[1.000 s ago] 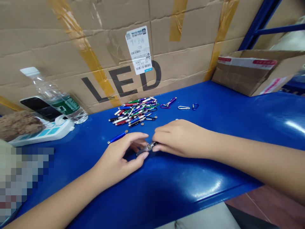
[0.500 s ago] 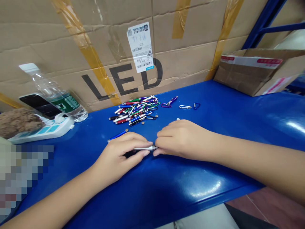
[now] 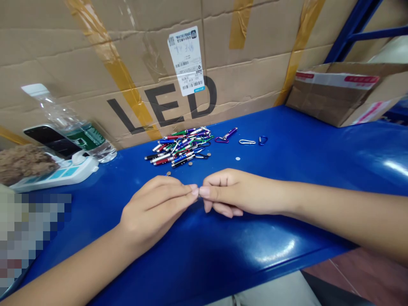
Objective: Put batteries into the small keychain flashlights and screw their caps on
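My left hand [image 3: 156,204] is closed in a pinch, its fingers covering the slim silver penlight that showed in it a moment earlier. Fingertip to fingertip with it, my right hand [image 3: 232,193] is closed too, thumb against a curled index finger. Only a tiny bit of something shows between the two sets of fingertips, too small to name. Beyond my hands lies a pile of keychain penlights [image 3: 181,146] in several colours, some with carabiner clips. Small round discs [image 3: 237,158] are scattered on the blue table [image 3: 204,263] between the pile and my hands.
A purple penlight [image 3: 231,133], a silver carabiner [image 3: 247,142] and a blue carabiner [image 3: 263,140] lie right of the pile. At left are a water bottle [image 3: 92,138], a phone [image 3: 51,138] and a power strip [image 3: 76,172]. An open cardboard box [image 3: 331,100] stands at right.
My left fingers have closed over the silver penlight, hiding it. My right hand has turned so its thumb is on top. The blue penlight beside my left hand is now covered.
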`<state>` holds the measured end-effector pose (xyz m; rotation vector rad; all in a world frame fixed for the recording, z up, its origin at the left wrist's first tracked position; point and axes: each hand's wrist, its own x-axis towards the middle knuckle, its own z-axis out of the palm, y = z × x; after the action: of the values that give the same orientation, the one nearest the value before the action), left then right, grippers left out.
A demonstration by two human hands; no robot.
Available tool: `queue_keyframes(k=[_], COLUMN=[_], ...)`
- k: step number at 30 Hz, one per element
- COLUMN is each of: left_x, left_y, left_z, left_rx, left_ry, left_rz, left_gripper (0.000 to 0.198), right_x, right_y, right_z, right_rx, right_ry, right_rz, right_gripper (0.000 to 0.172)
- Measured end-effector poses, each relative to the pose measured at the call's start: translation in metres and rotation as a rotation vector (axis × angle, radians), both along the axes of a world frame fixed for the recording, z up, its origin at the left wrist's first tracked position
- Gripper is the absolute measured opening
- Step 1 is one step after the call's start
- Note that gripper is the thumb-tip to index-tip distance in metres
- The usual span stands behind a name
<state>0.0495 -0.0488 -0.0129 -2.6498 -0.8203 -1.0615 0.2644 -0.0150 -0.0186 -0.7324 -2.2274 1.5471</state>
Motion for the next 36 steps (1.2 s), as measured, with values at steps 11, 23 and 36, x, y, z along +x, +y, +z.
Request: queue_keyframes(k=[11, 23, 36], left_x=[0.005, 0.005, 0.005], left_y=[0.003, 0.002, 0.003], left_z=[-0.001, -0.004, -0.001], left_rx=[-0.434, -0.245, -0.271], left_ry=[-0.136, -0.118, -0.134], left_rz=[0.161, 0.039, 0.071], left_gripper=[0.016, 0.013, 0.012], right_x=[0.006, 0.0, 0.0], right_y=[-0.001, -0.006, -0.006], right_z=[0.006, 0.007, 0.006], right_rx=[0.826, 0.372, 0.462], right_ry=[-0.279, -0.093, -0.192], right_rz=[-0.124, -0.119, -0.17], right_gripper=[0.04, 0.03, 0.032])
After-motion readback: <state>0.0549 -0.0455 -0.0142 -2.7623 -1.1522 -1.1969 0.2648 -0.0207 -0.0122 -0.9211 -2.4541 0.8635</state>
